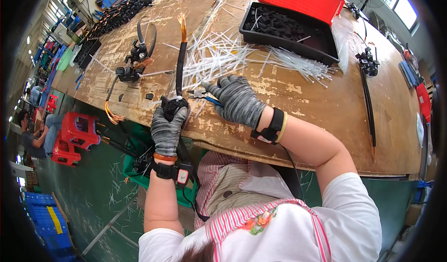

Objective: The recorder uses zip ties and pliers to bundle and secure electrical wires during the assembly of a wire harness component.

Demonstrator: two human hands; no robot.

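Left hand (167, 129) clamped on black cable (180, 66) at bench (302, 99) near edge. Right hand (237, 99) closed on small cutters (199, 93), just right of cable; white ties (219, 52) beyond.

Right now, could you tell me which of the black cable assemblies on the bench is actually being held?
The upright one at the near edge: the left hand grips its black connector, copper strands fanned on top. The others lie untouched.

Grey knit gloves cover left hand (167, 129) and right hand (238, 100) (black wrist straps), white short sleeves, striped apron.
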